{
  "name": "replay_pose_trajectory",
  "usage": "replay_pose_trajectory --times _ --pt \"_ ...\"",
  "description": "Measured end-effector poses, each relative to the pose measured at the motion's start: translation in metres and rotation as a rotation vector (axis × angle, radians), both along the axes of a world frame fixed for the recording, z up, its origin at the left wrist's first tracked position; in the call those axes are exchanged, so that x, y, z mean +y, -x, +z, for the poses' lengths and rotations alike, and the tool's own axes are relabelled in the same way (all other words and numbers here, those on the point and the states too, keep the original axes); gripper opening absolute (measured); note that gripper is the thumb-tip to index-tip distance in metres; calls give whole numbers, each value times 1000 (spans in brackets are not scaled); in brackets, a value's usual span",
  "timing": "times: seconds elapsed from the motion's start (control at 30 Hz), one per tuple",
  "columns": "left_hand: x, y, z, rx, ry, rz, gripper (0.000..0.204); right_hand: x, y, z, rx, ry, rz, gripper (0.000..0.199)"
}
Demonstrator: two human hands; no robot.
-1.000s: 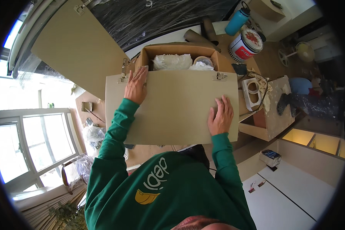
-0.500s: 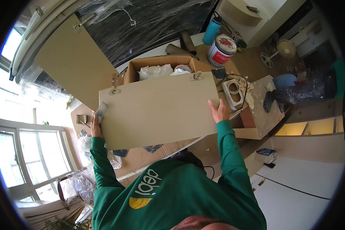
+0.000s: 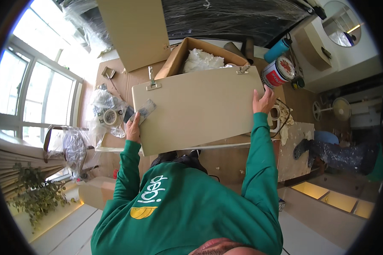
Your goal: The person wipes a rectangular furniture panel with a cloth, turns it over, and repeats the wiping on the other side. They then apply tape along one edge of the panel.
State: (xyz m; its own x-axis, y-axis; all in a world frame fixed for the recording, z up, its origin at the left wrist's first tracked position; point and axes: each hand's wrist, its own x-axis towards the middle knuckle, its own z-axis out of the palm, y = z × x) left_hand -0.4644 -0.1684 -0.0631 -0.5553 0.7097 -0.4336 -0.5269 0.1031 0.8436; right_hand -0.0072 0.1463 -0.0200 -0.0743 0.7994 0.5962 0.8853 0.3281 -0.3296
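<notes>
A beige cabinet door (image 3: 195, 110) with two metal hinges along its far edge is held in front of me between both hands. My left hand (image 3: 133, 128) grips its left edge. By those fingers, a flat grey smeared blade (image 3: 147, 110), like a scraper, lies over the door's corner. Its dark end is partly hidden. On the right edge my right hand (image 3: 264, 101) clasps the door, fingers curled behind it, close to a paint can (image 3: 278, 71). Beyond the far edge stands an open cardboard box (image 3: 178, 55) with white crumpled plastic (image 3: 202, 62) inside.
Another beige door (image 3: 134, 34) stands at the far left. On the cardboard-covered table are a tape roll (image 3: 110, 117) on plastic and a small brush-like tool (image 3: 108, 72). A blue bottle (image 3: 278, 50) is behind the can. A person's spattered trouser leg (image 3: 338, 154) shows at right.
My view has turned, shifting the surroundings. The door remains in both hands and now sits farther right in the picture, its right edge nearer the paint can.
</notes>
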Motion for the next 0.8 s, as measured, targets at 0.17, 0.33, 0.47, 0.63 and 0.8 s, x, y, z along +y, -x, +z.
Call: replay_pose_trajectory --times 0.17,0.33,0.47,0.63,0.8 --pt "5 -2 -12 371 -33 74 40 -88 140 31 404 390 487 43" --pt "36 -11 83 835 -251 -114 27 -151 244 63 767 904 848 56" --pt "61 3 105 812 -378 -483 25 -144 262 96 625 1343 912 39" --pt "102 8 95 735 -458 -791 30 -129 245 96 706 1436 804 27" --pt "164 25 104 1253 -415 -443 49 -79 201 70 633 1033 436 33"
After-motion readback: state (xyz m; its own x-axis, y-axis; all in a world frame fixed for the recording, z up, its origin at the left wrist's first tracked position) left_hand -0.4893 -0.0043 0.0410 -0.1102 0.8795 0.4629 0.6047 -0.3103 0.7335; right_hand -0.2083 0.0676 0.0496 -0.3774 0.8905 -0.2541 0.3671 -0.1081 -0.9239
